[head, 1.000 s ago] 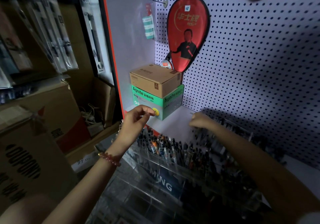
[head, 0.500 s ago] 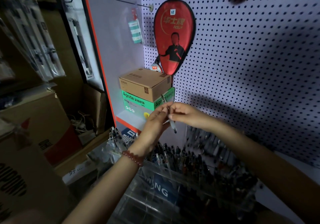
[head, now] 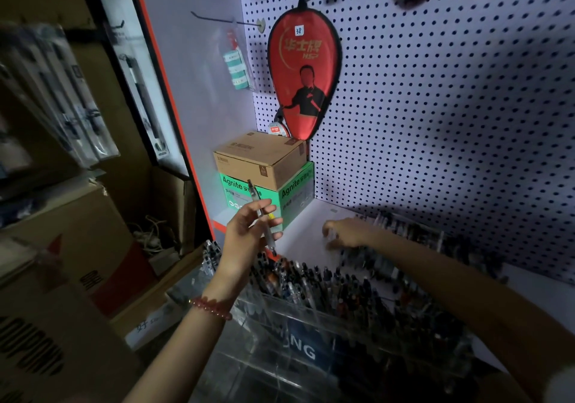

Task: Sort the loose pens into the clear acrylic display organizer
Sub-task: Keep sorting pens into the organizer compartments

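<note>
Though dim — one pen point(head: 254, 193), two hands point(head: 249, 231) point(head: 345, 233)

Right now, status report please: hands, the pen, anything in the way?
Left hand holds one pen, tip down, above the organizer. Right hand at the back row of pens, grip too blurred to call. Organizer slots packed with pens.

Left hand point(head: 250, 231) pinches a pen point(head: 254, 193); right hand point(head: 346, 234) reaches forward, blurred.

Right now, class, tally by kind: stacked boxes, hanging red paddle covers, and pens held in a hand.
Stacked boxes: 2, brown box on green box
Hanging red paddle cover: 1
Held pen, in left hand: 1
Total: 4
</note>
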The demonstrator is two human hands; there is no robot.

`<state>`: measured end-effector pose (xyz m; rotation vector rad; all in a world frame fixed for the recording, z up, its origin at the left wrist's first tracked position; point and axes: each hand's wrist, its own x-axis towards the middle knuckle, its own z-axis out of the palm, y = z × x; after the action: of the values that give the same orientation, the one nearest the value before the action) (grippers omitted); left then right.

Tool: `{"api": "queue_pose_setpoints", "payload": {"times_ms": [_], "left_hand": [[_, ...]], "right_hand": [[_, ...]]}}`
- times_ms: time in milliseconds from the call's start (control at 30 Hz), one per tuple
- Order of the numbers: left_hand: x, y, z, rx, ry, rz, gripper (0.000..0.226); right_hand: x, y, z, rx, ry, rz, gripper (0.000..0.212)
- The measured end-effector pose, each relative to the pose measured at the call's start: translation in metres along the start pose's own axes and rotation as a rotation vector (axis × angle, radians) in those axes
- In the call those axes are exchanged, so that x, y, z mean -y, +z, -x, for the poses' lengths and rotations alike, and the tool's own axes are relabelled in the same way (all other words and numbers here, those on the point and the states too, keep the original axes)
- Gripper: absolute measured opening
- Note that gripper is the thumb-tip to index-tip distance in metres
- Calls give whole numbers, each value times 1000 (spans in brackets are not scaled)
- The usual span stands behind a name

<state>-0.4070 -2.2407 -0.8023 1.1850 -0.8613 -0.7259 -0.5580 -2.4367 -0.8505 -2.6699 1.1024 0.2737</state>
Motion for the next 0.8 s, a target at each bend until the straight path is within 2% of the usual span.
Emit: {"api": "queue_pose_setpoints", "payload": {"times_ms": [100, 200, 333, 433, 500, 600, 700, 733, 800], "left_hand": [[2, -3, 1, -22, -22, -15, 26], [2, -3, 3, -5, -22, -12, 25], [-1, -2, 5, 23, -17, -7, 26], [-6, 2, 7, 22, -3, 13, 23], [-9, 6, 7, 26, 8, 22, 23], [-9, 13, 9, 67, 47, -38, 19], [-5, 10, 13, 86, 98, -81, 23], [-4, 7, 14, 83, 119, -113, 24], [-3, 0, 17, 96, 167, -169, 30]], "right_hand": [[11, 9, -6, -26, -7, 5, 19], [14, 2, -7, -107, -44, -165, 10], [30, -33, 6, -337, -50, -634, 13], [55, -56, 28, -268, -168, -1065, 2], [72, -63, 41, -195, -248, -1211, 15], [95, -63, 52, -162, -297, -1179, 37], [109, -59, 57, -176, -344, -1048, 45], [112, -58, 57, -185, -361, -996, 44], [120, -58, 61, -209, -389, -955, 21]]}}
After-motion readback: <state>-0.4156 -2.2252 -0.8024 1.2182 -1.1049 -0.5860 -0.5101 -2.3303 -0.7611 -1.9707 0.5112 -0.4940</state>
